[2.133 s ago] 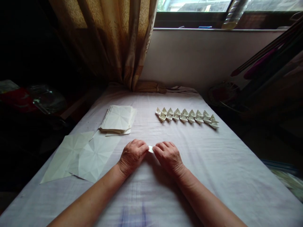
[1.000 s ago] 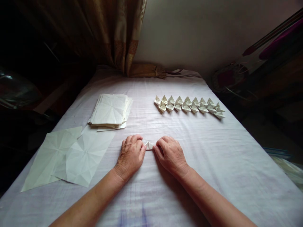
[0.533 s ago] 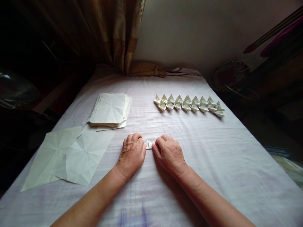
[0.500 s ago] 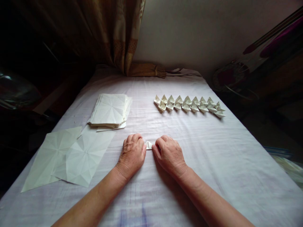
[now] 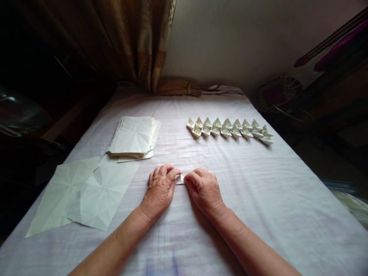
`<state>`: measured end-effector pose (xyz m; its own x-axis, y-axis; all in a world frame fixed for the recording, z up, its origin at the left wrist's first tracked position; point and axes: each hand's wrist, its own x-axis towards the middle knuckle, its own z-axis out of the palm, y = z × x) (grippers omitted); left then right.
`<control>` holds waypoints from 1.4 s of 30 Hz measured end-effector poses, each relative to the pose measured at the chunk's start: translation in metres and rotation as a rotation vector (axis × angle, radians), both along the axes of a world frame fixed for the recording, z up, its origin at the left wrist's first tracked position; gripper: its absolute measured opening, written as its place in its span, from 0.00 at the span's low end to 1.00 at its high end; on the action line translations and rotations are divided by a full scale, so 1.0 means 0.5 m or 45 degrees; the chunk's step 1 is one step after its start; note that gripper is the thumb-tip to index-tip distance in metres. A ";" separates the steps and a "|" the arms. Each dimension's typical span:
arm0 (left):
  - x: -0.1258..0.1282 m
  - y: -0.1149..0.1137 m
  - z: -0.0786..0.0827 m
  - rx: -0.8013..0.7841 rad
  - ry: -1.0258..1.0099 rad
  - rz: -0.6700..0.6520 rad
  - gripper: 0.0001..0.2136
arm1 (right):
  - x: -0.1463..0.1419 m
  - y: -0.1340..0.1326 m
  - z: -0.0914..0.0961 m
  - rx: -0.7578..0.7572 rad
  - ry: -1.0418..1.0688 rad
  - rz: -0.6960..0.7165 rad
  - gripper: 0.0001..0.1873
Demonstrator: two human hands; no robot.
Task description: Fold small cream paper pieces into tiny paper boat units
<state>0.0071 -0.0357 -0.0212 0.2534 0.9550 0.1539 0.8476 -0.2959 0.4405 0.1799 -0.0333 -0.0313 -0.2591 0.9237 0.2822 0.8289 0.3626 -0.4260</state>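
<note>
A small folded piece of white paper sits low over the cloth, between my two hands. My left hand pinches its left side, with the index finger bent over its top. The right edge is in the curled fingers of my right hand. Much of the paper is hidden behind the fingers. Beyond my right hand, several folded paper boats stand in two touching rows.
A stack of creased paper sheets lies beyond my left hand. Nearer on the left, loose creased sheets overlap on the pale cloth. A brown curtain hangs at the far edge.
My left index finger has moved onto the top of the folded paper. My right hand keeps its hold. The view has tilted slightly; the boats and sheets stay put.
</note>
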 end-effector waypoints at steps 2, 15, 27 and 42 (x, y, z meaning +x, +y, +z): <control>-0.003 0.001 -0.004 0.025 -0.018 -0.010 0.10 | 0.001 0.001 0.003 0.004 -0.003 0.005 0.07; -0.024 0.007 0.007 0.000 0.148 -0.073 0.14 | -0.030 0.007 0.038 -0.229 -0.068 -0.131 0.08; -0.027 0.006 0.002 0.007 0.163 -0.080 0.14 | 0.018 0.018 0.029 -0.275 0.114 -0.101 0.06; -0.040 0.021 0.000 -0.174 0.174 -0.132 0.16 | -0.023 0.009 0.018 -0.137 0.100 -0.166 0.08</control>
